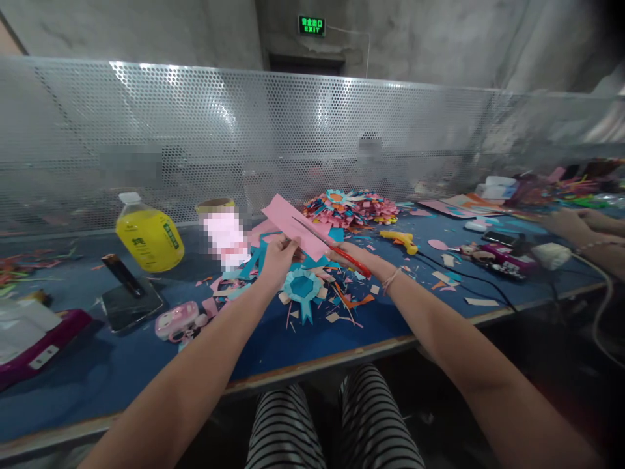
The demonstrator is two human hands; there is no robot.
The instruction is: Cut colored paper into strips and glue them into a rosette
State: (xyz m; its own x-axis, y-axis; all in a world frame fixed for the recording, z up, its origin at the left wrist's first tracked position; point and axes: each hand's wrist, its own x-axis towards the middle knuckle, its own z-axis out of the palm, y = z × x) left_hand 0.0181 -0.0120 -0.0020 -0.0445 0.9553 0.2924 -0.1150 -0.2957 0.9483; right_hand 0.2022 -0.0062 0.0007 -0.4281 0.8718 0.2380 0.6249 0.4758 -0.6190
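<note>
Between the thumb and fingers of my left hand [282, 258] is a sheet of pink paper [299, 225], raised above the table. My right hand [352, 255] is closed around red-handled scissors [357, 262], and their blades lie along the sheet. How far the blades have cut in, I cannot tell. Just below both hands, a blue paper rosette [302, 286] with ribbon tails lies on the blue table. Paper scraps [349, 296] in pink, orange, white and blue surround it. Behind the sheet rises a heap of paper pieces [364, 208], topped by another rosette [336, 197].
To the left stand a bottle of yellow liquid [149, 236], a dark phone-like slab [131, 303] and a pink case [176, 320]. A yellow glue gun [399, 241] with a black cord lies right. Another person's hands [569, 225] are at far right. A perforated metal screen [273, 130] backs the table.
</note>
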